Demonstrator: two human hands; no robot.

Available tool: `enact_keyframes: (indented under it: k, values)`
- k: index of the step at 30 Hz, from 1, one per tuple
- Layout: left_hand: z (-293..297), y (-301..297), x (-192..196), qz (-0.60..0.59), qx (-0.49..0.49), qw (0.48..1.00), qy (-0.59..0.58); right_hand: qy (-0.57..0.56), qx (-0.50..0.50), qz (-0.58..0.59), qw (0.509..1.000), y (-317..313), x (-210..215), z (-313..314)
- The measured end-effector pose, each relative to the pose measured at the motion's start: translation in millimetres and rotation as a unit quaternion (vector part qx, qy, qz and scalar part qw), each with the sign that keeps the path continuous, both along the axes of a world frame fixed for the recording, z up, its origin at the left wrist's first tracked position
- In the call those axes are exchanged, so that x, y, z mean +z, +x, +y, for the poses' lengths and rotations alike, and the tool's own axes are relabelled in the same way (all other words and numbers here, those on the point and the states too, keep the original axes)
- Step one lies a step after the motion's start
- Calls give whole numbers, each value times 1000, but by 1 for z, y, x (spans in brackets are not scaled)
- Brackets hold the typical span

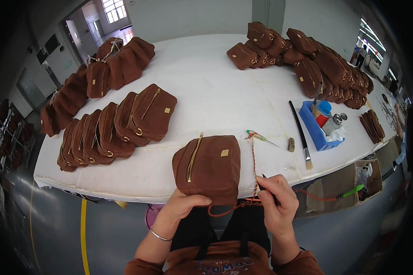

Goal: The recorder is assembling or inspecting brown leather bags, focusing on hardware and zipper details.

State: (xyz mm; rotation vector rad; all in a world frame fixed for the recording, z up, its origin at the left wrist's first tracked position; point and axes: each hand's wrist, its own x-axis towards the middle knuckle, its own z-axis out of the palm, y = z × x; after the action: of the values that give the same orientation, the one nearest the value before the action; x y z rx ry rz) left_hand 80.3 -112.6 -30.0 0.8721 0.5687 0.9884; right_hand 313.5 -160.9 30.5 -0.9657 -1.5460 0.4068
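A brown leather bag (pixel 209 169) with a brass zipper and a small gold patch rests at the table's near edge. My left hand (pixel 186 204) grips its lower left corner, thumb on top and the other fingers hidden beneath. To the right of the bag, my right hand (pixel 280 197) is closed on a small dark tool (pixel 261 185), mostly covered by the fingers, so its kind is unclear. A twisted red-and-white cord (pixel 254 158) runs up the table from beside that tool. Below the bag hangs an orange cord (pixel 218 213).
Brown bags stand in a row (pixel 110 128) at left, with more piled at far left and far right (pixel 330 68). Right of my bag lie a green-handled pointed tool (pixel 261 137), a dark stone-like lump (pixel 291 145), a long brush (pixel 300 135) and a blue tray (pixel 314 130) of bottles.
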Motion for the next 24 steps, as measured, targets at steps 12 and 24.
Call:
enact_keyframes:
  k: [12, 24]
  values:
    - [16, -53, 7, -12, -88, 996, -15, -109, 381, -295, 869, -69, -12, -27]
    - [13, -60, 6, -44, -85, 993, -72, -193, 429, -240, 849, -132, -75, -36]
